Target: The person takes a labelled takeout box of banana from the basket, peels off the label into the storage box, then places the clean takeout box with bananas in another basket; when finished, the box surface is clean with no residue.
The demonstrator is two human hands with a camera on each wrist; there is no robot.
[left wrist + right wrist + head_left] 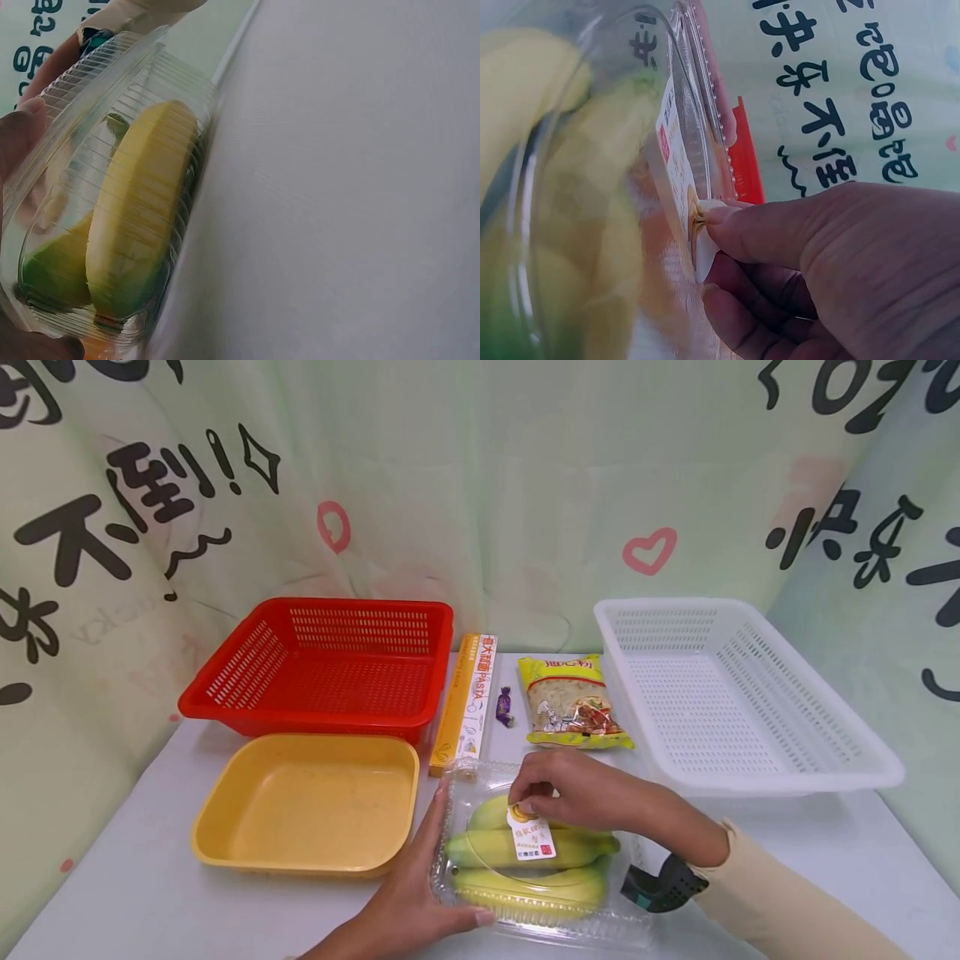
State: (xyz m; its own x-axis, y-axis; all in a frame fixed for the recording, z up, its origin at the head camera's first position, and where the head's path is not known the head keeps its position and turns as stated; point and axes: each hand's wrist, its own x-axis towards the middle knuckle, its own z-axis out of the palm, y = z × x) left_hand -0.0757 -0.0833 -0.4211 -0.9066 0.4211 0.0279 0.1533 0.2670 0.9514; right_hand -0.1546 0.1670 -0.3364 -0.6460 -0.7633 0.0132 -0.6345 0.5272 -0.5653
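Head view: one clear box (585, 933), lidded, bananas (588, 848) inside, on white table (127, 893); just right of yellow tub (311, 806), by near end of pasta carton (467, 702). One white label (534, 841), on top of the box; far end bent up, remainder seemingly stuck down.

Left hand (408, 893): spread wide, left side of box held between thumb and fingers. Right hand (558, 787): narrow, far end of label pinched between thumb and finger.

Handling, by judgement: label thin, limp, almost weightless, liable to tear if tugged sharply; best taken close to the stuck part. Box thin-walled, springy, slick, apt to dent under a hard squeeze; best braced at ribbed rim or corners, not on domed top. Bananas probably the main weight, firm yet easily bruised.
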